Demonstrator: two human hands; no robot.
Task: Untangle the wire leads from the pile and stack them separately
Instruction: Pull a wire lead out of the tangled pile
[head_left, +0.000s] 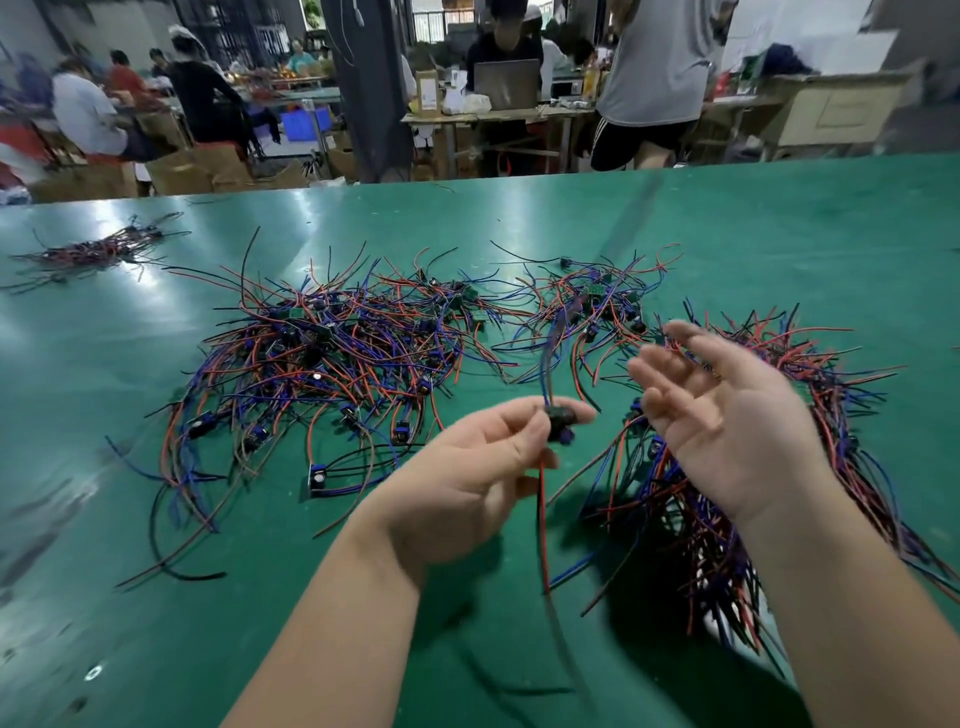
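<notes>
- Green bench top (779, 234) fills the view, and beyond its far edge is a busy workshop with seated and standing people.
- Your left hand (467, 478) pinches one wire lead (558, 423) by its small dark module, thumb and fingertips closed on it, lifted clear of the bench.
- That lead runs near to far: blurred blue and red strands rise away from you, and one red strand hangs down toward you.
- Your right hand (727, 415) is spread palm-up with relaxed fingers and holds nothing. It is just right of the module and is the hand nearer the separate stack (670, 519).
- That stack lies on the bench under and beyond your right hand, while the tangled pile (332, 358) sits to the left and farther out.
- By my reading, the lead should travel right and be laid along the stack's strands.
- Strands are thin, in red, blue and black, and meet at small modules.
</notes>
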